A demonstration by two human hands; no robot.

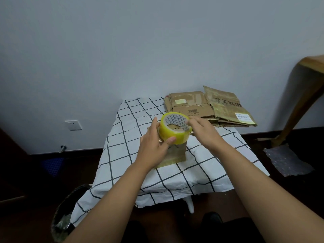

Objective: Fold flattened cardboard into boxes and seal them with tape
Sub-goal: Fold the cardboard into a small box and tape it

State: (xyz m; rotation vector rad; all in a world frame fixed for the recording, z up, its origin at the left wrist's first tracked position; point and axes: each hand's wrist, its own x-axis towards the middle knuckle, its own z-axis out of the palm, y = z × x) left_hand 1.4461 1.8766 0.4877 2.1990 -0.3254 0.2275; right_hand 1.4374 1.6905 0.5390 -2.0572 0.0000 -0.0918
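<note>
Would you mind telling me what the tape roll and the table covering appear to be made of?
Tape roll: glossy yellowish translucent plastic film, judging by its shine, on what looks like a printed card core. Table covering: probably matte white woven cloth with dark grid lines; it wrinkles and drapes.

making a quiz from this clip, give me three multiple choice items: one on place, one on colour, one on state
1. Where does the stack of flattened brown cardboard lie?
A. table's far right corner
B. floor
C. bin

2. What colour is the roll of packing tape?
A. red
B. yellow
C. black

3. How is the tape roll held?
A. lying untouched
B. right hand only
C. left hand grips it, right hand fingers at its rim

Answers: A, it rests on the checked white tablecloth near the wall; B, its band is clear yellow; C, both hands touch it above the small brown box.
</note>
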